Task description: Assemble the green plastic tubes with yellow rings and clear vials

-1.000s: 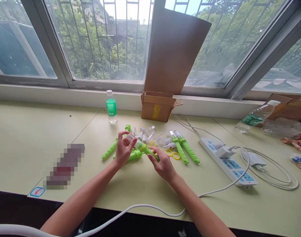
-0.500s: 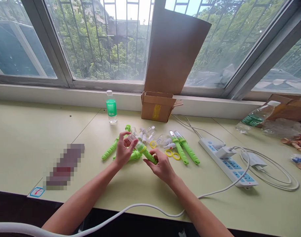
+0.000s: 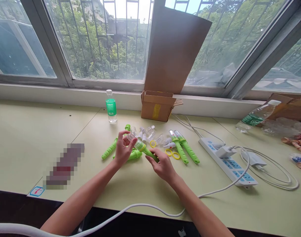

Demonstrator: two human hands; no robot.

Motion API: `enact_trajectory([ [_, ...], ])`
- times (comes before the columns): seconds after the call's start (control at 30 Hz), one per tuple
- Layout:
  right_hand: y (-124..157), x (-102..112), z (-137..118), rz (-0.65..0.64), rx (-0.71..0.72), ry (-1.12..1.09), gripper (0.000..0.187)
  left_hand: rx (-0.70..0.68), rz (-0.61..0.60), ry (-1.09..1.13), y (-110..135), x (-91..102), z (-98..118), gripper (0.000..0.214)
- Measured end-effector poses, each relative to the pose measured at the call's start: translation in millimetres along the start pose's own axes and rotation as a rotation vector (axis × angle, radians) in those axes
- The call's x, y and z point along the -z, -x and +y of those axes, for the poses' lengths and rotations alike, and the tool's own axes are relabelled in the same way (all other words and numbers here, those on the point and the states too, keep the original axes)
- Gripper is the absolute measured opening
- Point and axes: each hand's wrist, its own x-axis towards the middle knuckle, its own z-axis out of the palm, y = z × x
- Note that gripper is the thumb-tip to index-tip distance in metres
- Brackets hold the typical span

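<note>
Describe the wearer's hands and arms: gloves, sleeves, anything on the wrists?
Left hand and right hand are bare: no gloves, and no rings that I can make out. Left forearm and right forearm are uncovered down to the bottom edge of the view, so no sleeve shows. No watch, band or marking on either wrist.

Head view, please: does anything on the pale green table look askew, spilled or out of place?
Yes: the clear plastic bottle with a green label at far right lies tipped over, while the matching bottle near the brown cardboard box stands upright. Nothing looks spilled.
</note>
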Motion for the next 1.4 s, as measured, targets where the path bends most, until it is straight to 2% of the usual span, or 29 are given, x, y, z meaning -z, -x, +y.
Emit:
enact_trajectory([
  [0.1, -1.9, 4.3, -3.9, -0.082, -0.057, -0.077, 0.022, 0.014, -0.003, 0.009, 0.5, -0.9, -0.7, 0.039],
  [0.23, -2.2, 4.0, -4.9, -0.212, -0.186, -0.264, 0.041, 0.039, 0.0, 0.03, 1.5, -3.0, 0.8, 0.038],
  [0.37, -2.2, 1.7, -4.6, -0.247, -0.217, -0.334, 0.044, 0.06, 0.009, 0.047, 1.3, -4.4, 3.4, 0.039],
  [0.43, -2.7, 1.4, -5.2, -0.167, -0.186, -0.293, 0.04, 0.079, 0.015, 0.069, 0.0, -4.4, 3.8, 0.043],
  [0.5, -2.9, 1.0, -5.5, -0.032, -0.127, -0.192, 0.03, 0.114, 0.017, 0.093, -1.9, -4.0, 3.9, 0.046],
  [0.6, -1.5, -0.7, -3.6, 0.144, -0.058, -0.023, 0.022, 0.179, -0.014, 0.091, -4.2, -3.0, 3.5, 0.042],
  [0.67, 0.3, -2.2, -0.9, 0.199, -0.022, 0.063, 0.021, 0.207, -0.025, 0.082, -4.9, -2.4, 2.4, 0.038],
  [0.77, 2.8, -3.9, 1.7, 0.206, 0.035, 0.135, 0.021, 0.225, -0.022, 0.077, -5.3, -0.9, -1.2, 0.035],
  [0.87, 3.0, -3.7, -1.8, 0.165, 0.041, 0.108, 0.022, 0.235, -0.032, 0.077, -6.3, 1.2, -4.1, 0.035],
  [0.97, 0.7, -0.6, -9.5, 0.077, -0.036, -0.057, 0.027, 0.242, -0.049, 0.061, -7.9, 3.4, -2.8, 0.034],
  [1.03, -1.5, 3.1, -13.2, -0.04, -0.169, -0.264, 0.036, 0.244, -0.07, 0.054, -8.8, 4.4, -0.2, 0.034],
  [1.13, -4.2, 8.2, -14.0, -0.268, -0.448, -0.644, 0.042, 0.242, -0.094, 0.055, -9.3, 4.7, 2.4, 0.032],
  [1.2, -4.8, 8.4, -12.9, -0.34, -0.547, -0.779, 0.043, 0.241, -0.09, 0.055, -8.9, 4.2, 1.9, 0.032],
  [1.27, -4.2, 5.2, -12.0, -0.287, -0.51, -0.725, 0.043, 0.243, -0.074, 0.057, -7.9, 3.3, 0.0, 0.033],
  [1.4, 0.1, -5.7, -10.1, 0.044, -0.233, -0.279, 0.035, 0.282, -0.038, 0.089, -5.5, 0.5, -4.2, 0.036],
])
